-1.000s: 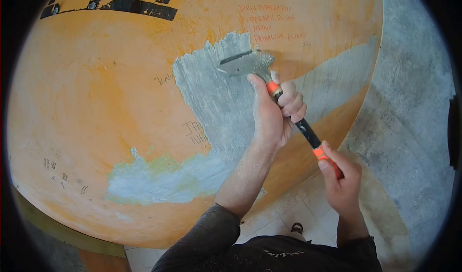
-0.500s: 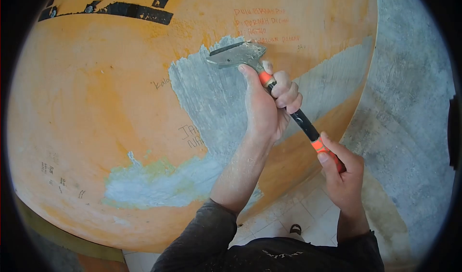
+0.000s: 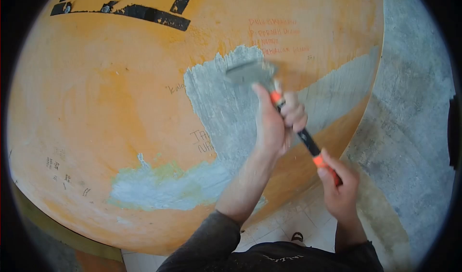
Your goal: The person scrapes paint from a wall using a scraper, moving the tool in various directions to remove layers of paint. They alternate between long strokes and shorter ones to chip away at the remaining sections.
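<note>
I hold a long-handled scraper [image 3: 309, 142] with both hands. Its wide grey head [image 3: 251, 74], blurred by motion, is over the upper part of a bare grey patch [image 3: 214, 99] on a curved orange surface [image 3: 144, 94]. My left hand [image 3: 271, 127] is closed round the handle just below the head, thumb stretched up along it. Lower down, my right hand [image 3: 342, 188] grips the red and black end of the handle. Whether the blade edge touches the surface cannot be made out.
Red handwriting [image 3: 274, 36] stands right of the head, and black painted bars [image 3: 154, 15] cross the top left. A pale blue-grey patch [image 3: 168, 190] lies lower left. Grey concrete floor [image 3: 404, 118] borders the surface at right; white tiles and a sandal [image 3: 297, 236] show below.
The scraper head has come down a little over the grey patch, toward my body, with both hands. The whole view has shifted, so the surface appears farther right and lower.
</note>
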A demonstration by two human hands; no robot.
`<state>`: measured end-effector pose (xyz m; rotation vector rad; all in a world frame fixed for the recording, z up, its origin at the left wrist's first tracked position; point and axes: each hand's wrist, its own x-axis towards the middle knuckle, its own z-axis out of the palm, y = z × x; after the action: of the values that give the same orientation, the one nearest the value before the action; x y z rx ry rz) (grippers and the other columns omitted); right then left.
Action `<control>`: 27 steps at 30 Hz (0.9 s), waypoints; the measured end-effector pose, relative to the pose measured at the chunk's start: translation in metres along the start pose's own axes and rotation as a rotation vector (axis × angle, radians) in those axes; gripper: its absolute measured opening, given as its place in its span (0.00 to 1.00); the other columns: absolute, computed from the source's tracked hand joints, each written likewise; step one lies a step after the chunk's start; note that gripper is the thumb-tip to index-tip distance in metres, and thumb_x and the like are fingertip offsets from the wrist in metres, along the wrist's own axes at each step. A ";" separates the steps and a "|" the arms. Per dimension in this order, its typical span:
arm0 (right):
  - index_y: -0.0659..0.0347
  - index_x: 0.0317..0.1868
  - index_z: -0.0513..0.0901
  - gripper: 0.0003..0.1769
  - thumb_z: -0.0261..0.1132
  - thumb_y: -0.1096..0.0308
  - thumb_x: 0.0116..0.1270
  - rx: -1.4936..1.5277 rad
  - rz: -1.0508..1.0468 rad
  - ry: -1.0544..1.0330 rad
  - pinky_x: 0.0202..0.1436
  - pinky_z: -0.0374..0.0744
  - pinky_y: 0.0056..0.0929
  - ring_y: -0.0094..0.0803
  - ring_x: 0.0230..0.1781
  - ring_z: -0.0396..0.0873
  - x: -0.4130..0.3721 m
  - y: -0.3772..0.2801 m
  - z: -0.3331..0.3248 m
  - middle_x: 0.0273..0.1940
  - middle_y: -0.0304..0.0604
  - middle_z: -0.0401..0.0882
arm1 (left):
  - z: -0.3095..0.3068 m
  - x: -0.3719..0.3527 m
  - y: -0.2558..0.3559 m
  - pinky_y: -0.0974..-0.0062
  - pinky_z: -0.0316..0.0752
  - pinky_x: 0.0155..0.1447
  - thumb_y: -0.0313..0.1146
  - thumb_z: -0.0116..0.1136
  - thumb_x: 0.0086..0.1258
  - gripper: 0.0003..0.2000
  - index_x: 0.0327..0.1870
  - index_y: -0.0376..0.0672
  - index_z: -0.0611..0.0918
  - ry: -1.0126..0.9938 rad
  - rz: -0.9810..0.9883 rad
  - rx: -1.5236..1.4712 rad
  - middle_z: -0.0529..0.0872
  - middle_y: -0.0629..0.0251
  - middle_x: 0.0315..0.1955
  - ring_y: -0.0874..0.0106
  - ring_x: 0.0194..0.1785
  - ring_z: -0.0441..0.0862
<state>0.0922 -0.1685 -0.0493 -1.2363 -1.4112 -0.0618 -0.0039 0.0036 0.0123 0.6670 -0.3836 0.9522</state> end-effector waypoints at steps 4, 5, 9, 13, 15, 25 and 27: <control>0.69 0.58 0.81 0.18 0.65 0.76 0.69 -0.035 0.075 -0.023 0.34 0.74 0.19 0.19 0.28 0.76 0.025 -0.021 -0.010 0.36 0.47 0.86 | 0.019 0.011 0.003 0.81 0.55 0.21 0.64 0.30 0.78 0.24 0.40 0.54 0.71 0.023 0.026 0.030 0.57 0.78 0.18 0.83 0.18 0.53; 0.69 0.58 0.81 0.18 0.65 0.76 0.69 -0.034 0.075 -0.026 0.34 0.74 0.19 0.19 0.28 0.76 0.018 -0.018 -0.012 0.36 0.47 0.86 | 0.020 0.010 0.003 0.82 0.55 0.21 0.64 0.30 0.78 0.24 0.40 0.54 0.71 0.027 0.040 0.039 0.57 0.78 0.18 0.83 0.18 0.53; 0.69 0.57 0.82 0.17 0.64 0.76 0.69 0.005 0.016 -0.012 0.36 0.76 0.20 0.22 0.30 0.79 -0.013 0.009 0.002 0.38 0.50 0.87 | -0.011 -0.023 -0.015 0.82 0.55 0.21 0.65 0.30 0.78 0.24 0.40 0.54 0.71 0.072 -0.001 0.062 0.57 0.78 0.19 0.83 0.18 0.54; 0.69 0.57 0.82 0.17 0.65 0.77 0.68 -0.003 -0.058 0.056 0.38 0.78 0.23 0.27 0.34 0.84 0.011 0.006 0.005 0.41 0.53 0.87 | 0.006 0.010 -0.001 0.82 0.56 0.22 0.65 0.31 0.78 0.24 0.40 0.53 0.71 0.010 -0.004 0.033 0.57 0.78 0.18 0.83 0.18 0.54; 0.70 0.57 0.82 0.17 0.65 0.77 0.68 -0.015 0.068 -0.010 0.43 0.79 0.24 0.30 0.38 0.85 0.013 0.004 -0.002 0.42 0.53 0.87 | 0.007 0.015 -0.002 0.82 0.56 0.22 0.64 0.31 0.78 0.24 0.40 0.53 0.71 -0.020 0.018 0.067 0.58 0.78 0.19 0.83 0.19 0.54; 0.65 0.65 0.75 0.23 0.62 0.69 0.71 0.342 0.641 -0.421 0.29 0.74 0.22 0.20 0.24 0.76 -0.134 0.120 0.007 0.29 0.39 0.79 | -0.108 -0.114 -0.087 0.76 0.60 0.28 0.66 0.31 0.77 0.25 0.44 0.52 0.68 0.506 -0.204 0.268 0.60 0.75 0.21 0.78 0.22 0.59; 0.64 0.67 0.72 0.25 0.61 0.68 0.72 0.467 0.738 -0.472 0.26 0.72 0.22 0.18 0.21 0.72 -0.153 0.132 0.000 0.26 0.36 0.76 | -0.120 -0.134 -0.107 0.74 0.62 0.29 0.65 0.31 0.77 0.25 0.45 0.51 0.68 0.569 -0.222 0.311 0.61 0.74 0.21 0.77 0.23 0.61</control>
<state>0.1414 -0.2048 -0.2421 -1.3369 -1.1671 1.0642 0.0163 -0.0415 -0.1909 0.6689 0.3425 0.9500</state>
